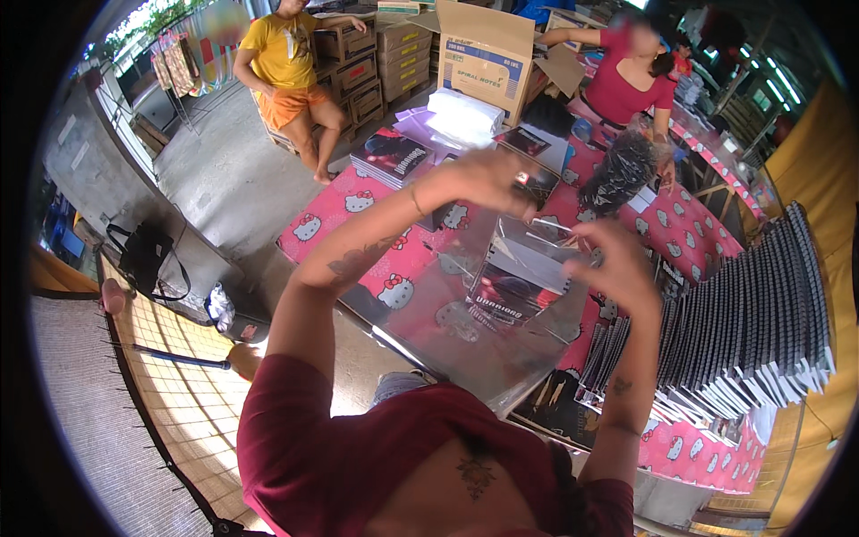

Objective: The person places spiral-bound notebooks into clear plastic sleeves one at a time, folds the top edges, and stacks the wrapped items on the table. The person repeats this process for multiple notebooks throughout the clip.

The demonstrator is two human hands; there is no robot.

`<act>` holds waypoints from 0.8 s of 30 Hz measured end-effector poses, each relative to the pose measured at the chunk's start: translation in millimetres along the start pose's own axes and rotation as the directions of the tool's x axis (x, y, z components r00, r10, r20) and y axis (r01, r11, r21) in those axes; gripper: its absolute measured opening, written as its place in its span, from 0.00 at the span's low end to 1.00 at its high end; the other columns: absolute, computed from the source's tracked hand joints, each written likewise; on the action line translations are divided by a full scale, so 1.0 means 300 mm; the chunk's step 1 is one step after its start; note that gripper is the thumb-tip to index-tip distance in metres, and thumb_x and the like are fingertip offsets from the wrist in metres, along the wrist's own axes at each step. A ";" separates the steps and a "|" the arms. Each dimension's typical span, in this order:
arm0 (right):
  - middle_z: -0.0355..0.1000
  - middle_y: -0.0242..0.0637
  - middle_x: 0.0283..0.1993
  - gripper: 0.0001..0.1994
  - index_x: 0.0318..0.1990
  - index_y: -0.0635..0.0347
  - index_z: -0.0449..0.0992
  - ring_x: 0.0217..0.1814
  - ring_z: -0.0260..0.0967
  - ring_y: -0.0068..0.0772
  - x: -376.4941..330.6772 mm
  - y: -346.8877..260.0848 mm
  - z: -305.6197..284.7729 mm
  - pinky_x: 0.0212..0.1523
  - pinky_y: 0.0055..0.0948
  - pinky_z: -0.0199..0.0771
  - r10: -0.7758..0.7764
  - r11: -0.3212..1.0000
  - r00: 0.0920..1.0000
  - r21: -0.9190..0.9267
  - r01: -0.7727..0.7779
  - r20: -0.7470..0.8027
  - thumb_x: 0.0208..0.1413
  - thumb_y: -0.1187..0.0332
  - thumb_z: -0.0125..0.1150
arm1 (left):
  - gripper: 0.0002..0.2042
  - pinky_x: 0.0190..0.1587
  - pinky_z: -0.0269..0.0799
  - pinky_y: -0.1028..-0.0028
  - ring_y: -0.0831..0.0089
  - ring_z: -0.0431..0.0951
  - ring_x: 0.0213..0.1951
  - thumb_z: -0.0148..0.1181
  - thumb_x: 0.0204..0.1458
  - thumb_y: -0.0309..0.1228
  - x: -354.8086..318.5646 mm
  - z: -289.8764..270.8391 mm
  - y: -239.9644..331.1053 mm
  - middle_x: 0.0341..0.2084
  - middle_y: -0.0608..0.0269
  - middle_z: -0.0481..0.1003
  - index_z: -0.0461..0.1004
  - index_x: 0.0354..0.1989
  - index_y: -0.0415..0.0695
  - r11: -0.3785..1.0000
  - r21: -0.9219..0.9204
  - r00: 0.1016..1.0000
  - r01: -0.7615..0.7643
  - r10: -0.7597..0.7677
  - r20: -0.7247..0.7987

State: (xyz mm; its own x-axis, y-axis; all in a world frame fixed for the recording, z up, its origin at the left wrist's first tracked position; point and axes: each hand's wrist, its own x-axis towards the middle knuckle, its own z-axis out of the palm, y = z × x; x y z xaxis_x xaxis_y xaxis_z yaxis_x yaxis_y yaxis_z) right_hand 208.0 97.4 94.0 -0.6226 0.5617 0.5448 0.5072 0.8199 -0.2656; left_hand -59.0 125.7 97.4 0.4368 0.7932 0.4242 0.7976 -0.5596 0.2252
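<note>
A notebook with a dark printed cover and pale pages lies on the clear, shiny sheet in front of me. My left hand arches over its far side, fingers bent down and smeared by motion; whether they grip anything is unclear. At the notebook's right side is my right hand, curved, with thumb and forefinger apart. Between the two hands a thin, shiny pale strip shows near the fingertips; its kind cannot be made out. Another dark-covered booklet is partly hidden behind my left hand.
Many spiral-bound notebooks form a long row on the right. A notebook pile sits at the table's far left. Across the pink patterned table, a person in red touches a dark plastic-wrapped bundle. A cardboard box stands behind.
</note>
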 end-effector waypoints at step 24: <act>0.75 0.37 0.50 0.17 0.47 0.55 0.79 0.56 0.69 0.40 0.014 -0.167 0.084 0.62 0.44 0.60 0.144 0.985 0.980 -0.117 -0.128 0.141 0.53 0.57 0.64 | 0.08 0.29 0.73 0.76 0.73 0.81 0.34 0.62 0.52 0.29 -0.585 0.672 -0.649 0.33 0.61 0.80 0.79 0.36 0.37 -0.304 -0.932 0.583 0.199 -0.728 0.362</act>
State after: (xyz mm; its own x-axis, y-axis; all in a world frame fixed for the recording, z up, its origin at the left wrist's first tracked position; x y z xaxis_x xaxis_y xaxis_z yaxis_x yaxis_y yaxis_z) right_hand 165.0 61.6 89.7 -0.6208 0.6837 0.3836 0.6488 0.7228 -0.2380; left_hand -207.0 143.9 -197.7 -0.1752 0.9563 -0.2342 -0.5432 0.1045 0.8330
